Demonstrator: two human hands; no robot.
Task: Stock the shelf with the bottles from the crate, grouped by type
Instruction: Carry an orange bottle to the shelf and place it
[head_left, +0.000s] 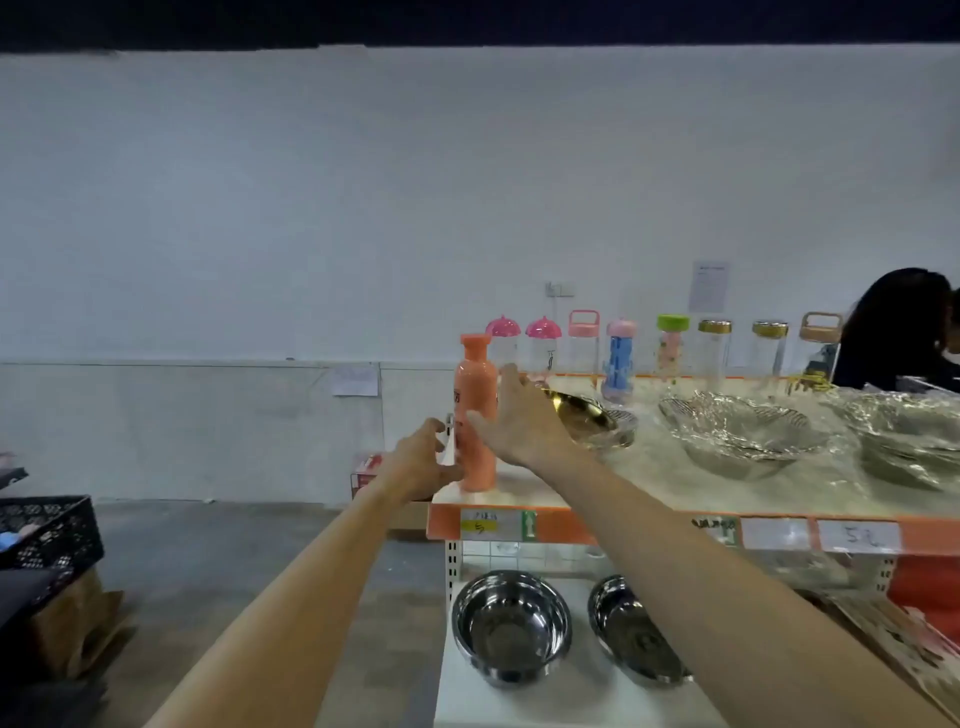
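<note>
Two bare hands reach forward in the head view, meeting at an orange bottle (475, 415) that stands upright at the left corner of the top shelf (649, 480), just left of the frame's centre. The left hand (421, 460) sits at the bottle's lower left side with its fingers loosely bent, the thumb touching the base area; whether it truly grips the bottle cannot be told. The right hand (514, 415) lies against the bottle's right side with fingers spread and fairly straight, not wrapped around it.

Along the back edge of the shelf, in the right half of the frame, a row of other bottles stands upright: two with pink dome lids (522, 338), one with a pink handle lid (583, 340), a blue bottle (618, 364), one with a green cap (671, 345), two clear jars with gold lids (743, 348) and one with a tan handle lid (820, 332). Wrapped metal bowls (743, 431) lie in front of them. Two steel bowls (511, 623) sit on the lower shelf at the bottom centre. A black crate (52, 530) rests at the left edge. Another person (898, 332) shows at the right edge, behind the shelf.
</note>
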